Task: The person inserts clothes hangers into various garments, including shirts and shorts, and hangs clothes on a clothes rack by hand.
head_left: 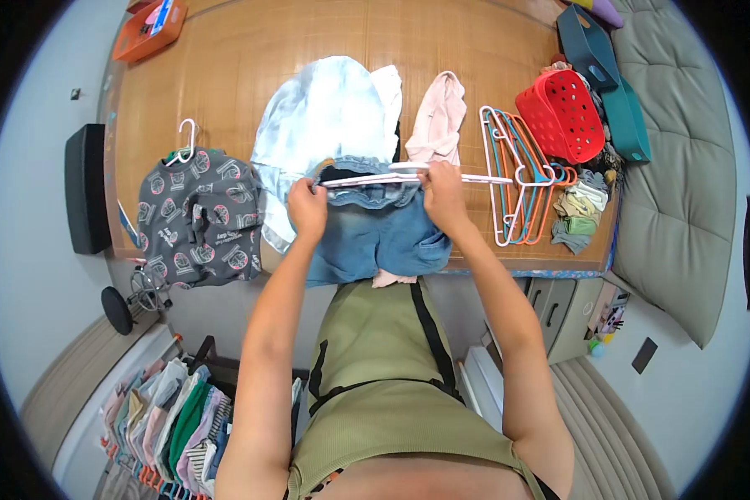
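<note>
Blue denim shorts (375,242) with an elastic waistband hang at the table's near edge. A pale pink hanger (367,179) lies across the waistband, its right end sticking out past the shorts. My left hand (307,212) is closed on the left side of the waistband by the hanger's end. On the other side, my right hand (445,198) is closed around the hanger and the waistband's right edge. Behind the shorts lie a light blue garment (317,108), a white one (387,96) and a pink one (438,117).
A dark grey patterned top (200,221) on a white hanger lies left on the table (475,50). Several loose hangers (517,179) lie right, near a red basket (560,117), teal bins (625,121) and folded clothes (581,208). Hung clothes (171,421) stand lower left.
</note>
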